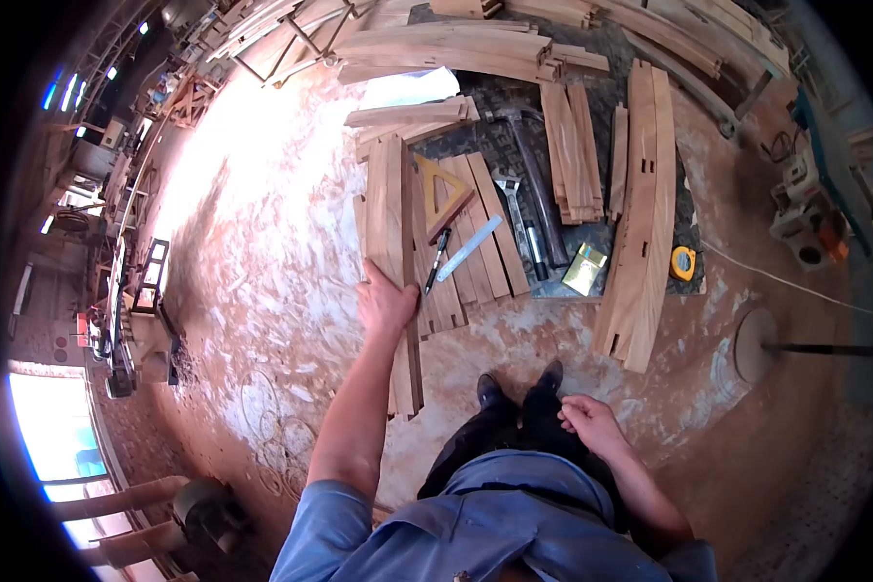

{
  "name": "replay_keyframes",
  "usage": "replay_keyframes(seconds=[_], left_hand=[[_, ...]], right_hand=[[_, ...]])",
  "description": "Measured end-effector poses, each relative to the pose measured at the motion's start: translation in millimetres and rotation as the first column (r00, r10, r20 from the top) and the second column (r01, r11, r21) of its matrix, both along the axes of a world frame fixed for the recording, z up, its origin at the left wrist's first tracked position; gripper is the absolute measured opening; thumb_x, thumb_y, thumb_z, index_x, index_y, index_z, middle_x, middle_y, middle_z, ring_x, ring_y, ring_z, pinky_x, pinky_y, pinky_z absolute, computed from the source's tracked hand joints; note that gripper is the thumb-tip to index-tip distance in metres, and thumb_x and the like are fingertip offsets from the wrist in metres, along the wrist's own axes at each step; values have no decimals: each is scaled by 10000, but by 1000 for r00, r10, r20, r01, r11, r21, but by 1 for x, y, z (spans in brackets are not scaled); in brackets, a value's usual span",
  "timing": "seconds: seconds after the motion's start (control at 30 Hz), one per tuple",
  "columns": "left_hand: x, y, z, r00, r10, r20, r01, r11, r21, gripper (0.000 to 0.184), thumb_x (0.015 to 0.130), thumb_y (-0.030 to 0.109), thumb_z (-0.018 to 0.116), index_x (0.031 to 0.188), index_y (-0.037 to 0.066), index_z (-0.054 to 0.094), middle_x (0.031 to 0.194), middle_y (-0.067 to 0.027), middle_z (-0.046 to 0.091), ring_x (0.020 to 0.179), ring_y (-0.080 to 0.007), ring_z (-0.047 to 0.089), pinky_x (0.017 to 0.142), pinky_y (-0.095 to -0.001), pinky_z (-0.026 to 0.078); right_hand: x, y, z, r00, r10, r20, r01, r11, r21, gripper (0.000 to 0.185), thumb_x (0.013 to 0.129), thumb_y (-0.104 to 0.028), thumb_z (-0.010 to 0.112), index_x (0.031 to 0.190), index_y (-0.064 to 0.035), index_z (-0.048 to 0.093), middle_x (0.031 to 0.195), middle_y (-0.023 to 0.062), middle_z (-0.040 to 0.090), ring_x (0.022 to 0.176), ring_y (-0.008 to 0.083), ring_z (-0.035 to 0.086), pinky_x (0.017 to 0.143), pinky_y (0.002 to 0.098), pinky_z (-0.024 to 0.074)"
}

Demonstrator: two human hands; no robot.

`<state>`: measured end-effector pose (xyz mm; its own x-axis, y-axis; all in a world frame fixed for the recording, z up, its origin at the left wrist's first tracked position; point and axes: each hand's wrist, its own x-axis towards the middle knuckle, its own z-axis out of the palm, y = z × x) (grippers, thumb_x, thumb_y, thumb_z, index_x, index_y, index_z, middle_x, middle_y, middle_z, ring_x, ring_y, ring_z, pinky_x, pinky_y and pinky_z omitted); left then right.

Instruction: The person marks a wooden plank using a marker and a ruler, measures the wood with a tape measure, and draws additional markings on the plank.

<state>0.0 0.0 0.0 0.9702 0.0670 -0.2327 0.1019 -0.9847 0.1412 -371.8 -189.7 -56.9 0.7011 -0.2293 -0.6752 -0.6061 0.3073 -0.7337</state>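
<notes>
My left hand point(388, 303) is wrapped round the edges of a long, thick wooden board point(391, 209), which lies lengthwise at the left side of the work surface with its near end overhanging. Just right of that hand, a black pen point(437, 260) and a pale ruler point(469, 249) rest on several short wooden slats point(490, 228). A yellow set square with a brown edge point(453, 215) lies above them. Low in front of my right thigh, my right hand point(594, 425) is away from the boards, its fingers curled closed; I cannot make out anything in them.
A hammer point(535, 175), a wrench point(514, 209), a yellow-green packet point(584, 270) and a tape measure point(683, 263) lie on the dark surface. A slotted board point(640, 213) juts toward me at right. Curved boards point(446, 48) are stacked behind. A cable point(795, 279) runs at right.
</notes>
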Motion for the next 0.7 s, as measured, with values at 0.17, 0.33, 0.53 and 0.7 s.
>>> replay_keyframes(seconds=[0.17, 0.33, 0.53, 0.7], left_hand=[[-6, -4, 2, 1000, 10, -9, -9, 1000, 21, 1121, 761, 405, 797, 1603, 40, 154, 1304, -303, 539, 1194, -432, 603, 1026, -490, 489], [-1, -3, -3, 1000, 26, -4, -26, 1000, 1, 1124, 766, 383, 795, 1608, 46, 131, 1344, -317, 497, 1235, -440, 567, 1049, -484, 475], [3, -4, -6, 999, 34, -24, -33, 999, 10, 1130, 775, 377, 787, 1613, 35, 111, 1375, -324, 464, 1262, -457, 531, 1068, -488, 459], [3, -4, -7, 999, 30, -29, -29, 999, 16, 1130, 777, 381, 788, 1610, 27, 112, 1385, -335, 450, 1258, -464, 530, 1069, -497, 457]], right_hand=[[5, -2, 9, 1000, -11, 28, 11, 1000, -8, 330, 1007, -199, 667, 1247, 28, 649, 1033, 101, 731, 872, 149, 696, 780, 307, 588], [22, -4, 13, 997, -17, 80, 17, 1000, 3, 258, 998, -186, 677, 1163, 12, 675, 974, 72, 718, 834, 135, 686, 745, 286, 578], [42, -18, 33, 996, 65, 60, -62, 997, -49, 180, 995, -171, 666, 1048, -3, 702, 851, 34, 688, 752, 106, 648, 691, 265, 546], [54, -26, 37, 990, 118, 77, -113, 992, -62, 185, 996, -175, 662, 1033, 1, 703, 845, 30, 689, 745, 100, 641, 687, 261, 534]])
